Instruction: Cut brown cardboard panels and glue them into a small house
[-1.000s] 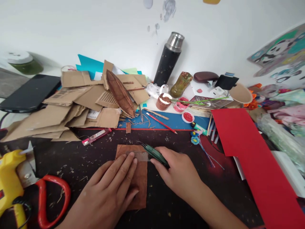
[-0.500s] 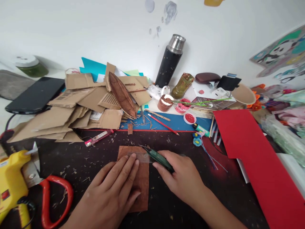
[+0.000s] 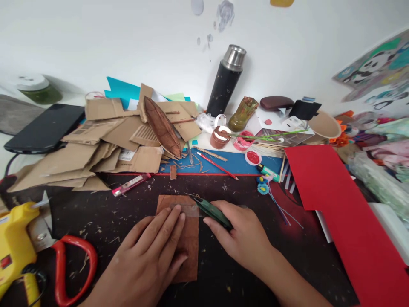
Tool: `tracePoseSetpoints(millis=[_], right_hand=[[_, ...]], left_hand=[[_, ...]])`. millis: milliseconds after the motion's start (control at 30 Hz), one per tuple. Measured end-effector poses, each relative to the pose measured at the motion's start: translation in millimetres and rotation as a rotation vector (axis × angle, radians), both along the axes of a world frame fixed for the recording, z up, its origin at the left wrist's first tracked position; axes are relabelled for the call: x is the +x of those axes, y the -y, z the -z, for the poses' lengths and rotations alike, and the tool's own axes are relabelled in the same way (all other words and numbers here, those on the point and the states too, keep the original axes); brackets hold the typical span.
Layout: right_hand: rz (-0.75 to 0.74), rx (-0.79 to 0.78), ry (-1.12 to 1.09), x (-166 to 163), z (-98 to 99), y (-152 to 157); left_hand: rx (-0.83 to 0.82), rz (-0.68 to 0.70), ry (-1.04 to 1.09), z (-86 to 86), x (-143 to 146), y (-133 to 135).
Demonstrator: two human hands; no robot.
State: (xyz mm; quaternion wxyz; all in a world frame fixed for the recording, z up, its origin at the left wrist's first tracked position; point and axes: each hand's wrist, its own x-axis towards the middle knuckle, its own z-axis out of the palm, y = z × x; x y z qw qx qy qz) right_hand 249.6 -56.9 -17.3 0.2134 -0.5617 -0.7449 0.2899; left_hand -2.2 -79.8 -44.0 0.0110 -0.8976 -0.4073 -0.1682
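My left hand (image 3: 150, 251) lies flat with fingers stretched out on a brown painted cardboard piece (image 3: 188, 251), pressing a clear ruler (image 3: 188, 209) across its top. Gripped in my right hand (image 3: 243, 236) is a dark green craft knife (image 3: 211, 211), its tip at the ruler's edge near the top of the brown piece. Both rest on a dark cutting mat (image 3: 105, 213) strewn with shavings.
A pile of cardboard scraps (image 3: 105, 145) with a brown boat-shaped piece (image 3: 161, 125) lies behind. Yellow glue gun (image 3: 14, 245) and red-handled scissors (image 3: 64, 268) sit at left. Red paper sheet (image 3: 338, 204) at right; black flask (image 3: 225, 81), paint pots, red pencil (image 3: 217, 165), pink cutter (image 3: 131, 184).
Only the camera has shifted slightly; both hands, the ruler and the knife stay in the same place on the brown piece.
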Motion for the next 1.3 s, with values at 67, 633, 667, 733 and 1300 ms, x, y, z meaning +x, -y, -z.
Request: tracePoseSetpoints(millis=[67,633,667,733,1300], right_hand=[[-0.002,-0.010,-0.002,0.3,0.5,-0.1],[0.020,-0.002,-0.061,0.0,-2.2,-2.4],[0.024,-0.006,-0.066,0.1,-2.5,-2.6],[0.033,-0.014,-0.070,0.4,-2.6,-3.0],[0.006,-0.287,-0.136,5.9,-26.4,-10.4]], left_hand=[[-0.003,-0.002,0.000,0.4,0.4,0.2],[-0.005,-0.008,0.034,-0.5,3.8,-1.2],[-0.004,-0.011,0.037,-0.5,4.1,-1.1],[0.003,-0.018,0.044,-0.4,4.3,-1.0],[0.045,-0.009,0.001,0.7,5.3,-2.4]])
